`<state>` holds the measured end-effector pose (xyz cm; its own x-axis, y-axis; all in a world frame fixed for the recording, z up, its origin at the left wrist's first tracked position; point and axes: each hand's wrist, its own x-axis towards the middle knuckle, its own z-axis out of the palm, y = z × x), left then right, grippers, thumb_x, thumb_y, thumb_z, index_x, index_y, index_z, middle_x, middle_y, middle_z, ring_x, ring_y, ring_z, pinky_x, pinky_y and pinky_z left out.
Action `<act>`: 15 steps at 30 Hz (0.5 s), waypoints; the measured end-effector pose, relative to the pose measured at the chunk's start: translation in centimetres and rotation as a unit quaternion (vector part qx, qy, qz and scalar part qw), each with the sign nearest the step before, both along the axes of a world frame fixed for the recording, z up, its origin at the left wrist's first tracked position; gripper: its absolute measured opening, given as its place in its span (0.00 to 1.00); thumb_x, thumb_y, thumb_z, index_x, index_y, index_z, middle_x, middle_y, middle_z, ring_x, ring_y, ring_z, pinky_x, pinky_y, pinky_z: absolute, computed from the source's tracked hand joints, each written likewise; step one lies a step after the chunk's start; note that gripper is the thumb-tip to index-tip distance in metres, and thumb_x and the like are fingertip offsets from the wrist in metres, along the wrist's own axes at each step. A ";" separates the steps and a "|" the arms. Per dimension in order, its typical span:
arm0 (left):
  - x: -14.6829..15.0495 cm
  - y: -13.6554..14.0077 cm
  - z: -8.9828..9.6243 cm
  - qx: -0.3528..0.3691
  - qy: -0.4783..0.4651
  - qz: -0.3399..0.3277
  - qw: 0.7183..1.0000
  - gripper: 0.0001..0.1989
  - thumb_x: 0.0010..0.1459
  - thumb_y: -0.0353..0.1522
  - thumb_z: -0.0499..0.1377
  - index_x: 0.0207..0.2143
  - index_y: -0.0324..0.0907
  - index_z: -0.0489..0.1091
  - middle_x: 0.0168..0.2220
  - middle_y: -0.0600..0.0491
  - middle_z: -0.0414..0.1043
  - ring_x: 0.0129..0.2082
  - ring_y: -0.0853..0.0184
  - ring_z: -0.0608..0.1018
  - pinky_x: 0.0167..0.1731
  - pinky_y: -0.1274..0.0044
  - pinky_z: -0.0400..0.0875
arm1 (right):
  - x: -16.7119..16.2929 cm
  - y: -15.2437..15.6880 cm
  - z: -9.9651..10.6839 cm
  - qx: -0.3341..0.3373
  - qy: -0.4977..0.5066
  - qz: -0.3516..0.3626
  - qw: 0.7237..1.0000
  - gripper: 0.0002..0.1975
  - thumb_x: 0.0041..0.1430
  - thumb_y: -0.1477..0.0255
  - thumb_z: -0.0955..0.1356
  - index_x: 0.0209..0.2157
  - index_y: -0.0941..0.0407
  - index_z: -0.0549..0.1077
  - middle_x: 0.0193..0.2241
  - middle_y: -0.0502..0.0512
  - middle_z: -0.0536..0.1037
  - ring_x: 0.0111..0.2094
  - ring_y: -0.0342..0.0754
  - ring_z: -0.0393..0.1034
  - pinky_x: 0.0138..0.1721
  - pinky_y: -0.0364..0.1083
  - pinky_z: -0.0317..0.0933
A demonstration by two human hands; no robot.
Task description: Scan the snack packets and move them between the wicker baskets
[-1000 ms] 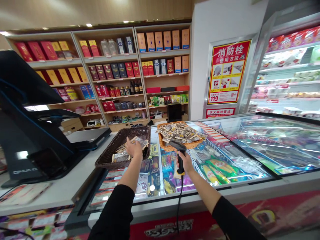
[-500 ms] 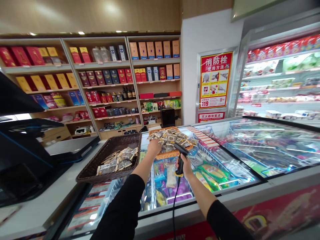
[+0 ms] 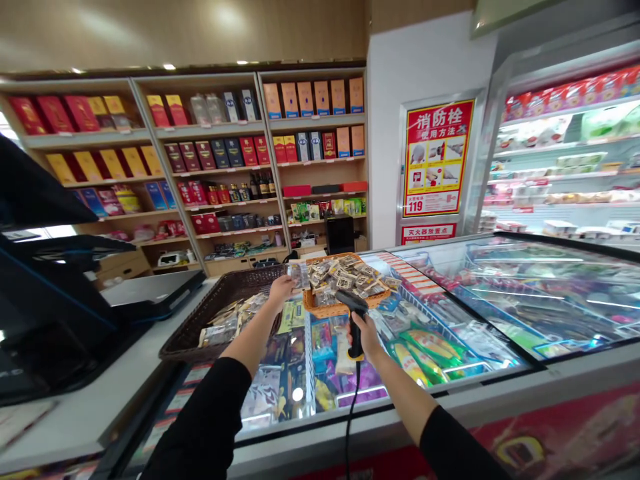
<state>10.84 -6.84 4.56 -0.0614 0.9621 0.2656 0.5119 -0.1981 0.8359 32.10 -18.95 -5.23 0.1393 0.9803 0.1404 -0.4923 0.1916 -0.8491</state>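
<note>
My left hand pinches a small clear-fronted snack packet, held up between two baskets. In my right hand is a black handheld barcode scanner, its head tilted toward the left and its cable hanging down. Just behind the scanner, an orange wicker basket holds a heap of similar packets. On the left, a dark brown wicker basket contains more packets, partly hidden by my left forearm.
Both baskets rest on the glass top of a chest freezer full of packaged goods. A grey counter with a flat scale and a dark screen stands at left. Shelves of boxes line the back.
My left hand has moved left out of the orange basket, lifting a packet with it. The scanner has shifted slightly left in my right hand. The view has turned a little left.
</note>
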 end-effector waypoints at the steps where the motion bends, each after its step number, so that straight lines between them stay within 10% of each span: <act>1: -1.0 -0.4 -0.6 -0.002 -0.066 -0.004 0.998 0.16 0.43 0.42 0.66 0.25 0.40 0.68 0.20 0.57 0.65 0.25 0.69 0.74 0.30 0.75 0.72 | -0.6 -0.2 0.2 0.006 -0.015 0.014 1.000 0.20 0.45 0.54 0.71 0.28 0.55 0.63 0.14 0.44 0.68 0.10 0.40 0.59 0.11 0.40 0.53; 6: -3.4 -1.7 -3.6 0.005 -0.286 -0.064 0.956 0.26 0.29 0.46 0.71 0.27 0.38 0.70 0.26 0.53 0.73 0.27 0.68 0.75 0.33 0.74 0.72 | -3.1 -0.9 0.9 0.068 -0.095 0.080 0.990 0.19 0.50 0.55 0.69 0.26 0.56 0.64 0.14 0.45 0.67 0.11 0.39 0.59 0.11 0.39 0.53; 15: -3.0 -1.0 -4.1 0.002 -0.230 -0.067 0.971 0.29 0.28 0.47 0.71 0.30 0.36 0.74 0.29 0.48 0.77 0.32 0.63 0.77 0.37 0.72 0.70 | -3.3 -2.0 0.0 0.077 -0.139 0.054 0.986 0.16 0.54 0.56 0.67 0.28 0.56 0.65 0.15 0.44 0.66 0.11 0.40 0.58 0.12 0.40 0.53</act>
<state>7.79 -7.82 0.44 -0.0482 0.9687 0.2435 0.0543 -0.2409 0.9690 28.84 -21.00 -5.24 -0.0305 0.9512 0.3071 -0.2694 0.2880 -0.9189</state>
